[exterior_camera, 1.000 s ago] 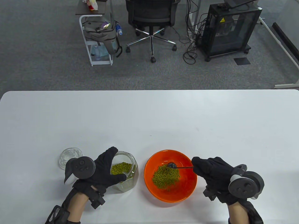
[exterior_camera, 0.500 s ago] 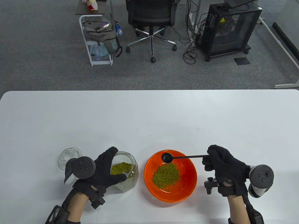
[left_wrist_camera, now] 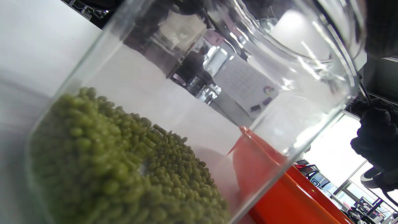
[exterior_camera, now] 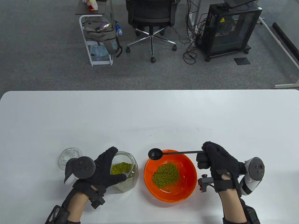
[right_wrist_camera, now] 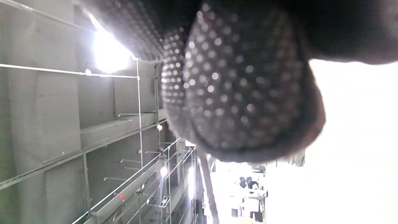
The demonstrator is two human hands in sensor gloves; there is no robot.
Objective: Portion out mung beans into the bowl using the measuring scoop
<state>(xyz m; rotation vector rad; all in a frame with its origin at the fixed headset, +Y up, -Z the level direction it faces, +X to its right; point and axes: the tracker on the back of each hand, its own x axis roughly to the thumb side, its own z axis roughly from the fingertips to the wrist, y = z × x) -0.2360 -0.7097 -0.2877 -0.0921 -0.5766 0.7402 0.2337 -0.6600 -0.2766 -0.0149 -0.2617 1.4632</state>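
Note:
A glass jar [exterior_camera: 125, 171] [left_wrist_camera: 186, 102] holding green mung beans [exterior_camera: 120, 168] [left_wrist_camera: 118, 168] stands left of the orange bowl [exterior_camera: 186, 191] [left_wrist_camera: 279, 193]. My left hand [exterior_camera: 105, 171] grips the jar from its left side. The bowl holds a heap of mung beans [exterior_camera: 166, 175]. My right hand [exterior_camera: 215, 161] pinches the thin handle of a black measuring scoop [exterior_camera: 155, 153]. The scoop's empty cup hangs over the bowl's far left rim. In the right wrist view only the dotted glove fingers [right_wrist_camera: 242, 93] show, blurred and close.
The jar's glass lid [exterior_camera: 69, 156] lies on the white table [exterior_camera: 149, 116] left of my left hand. Beyond the table's far edge are an office chair [exterior_camera: 151, 16], a cart with a bag [exterior_camera: 99, 32] and a black cabinet [exterior_camera: 230, 28].
My right hand turned upright and lifted the scoop out of the bean heap, then carried it left to the bowl's far left rim. The left hand and jar stayed still.

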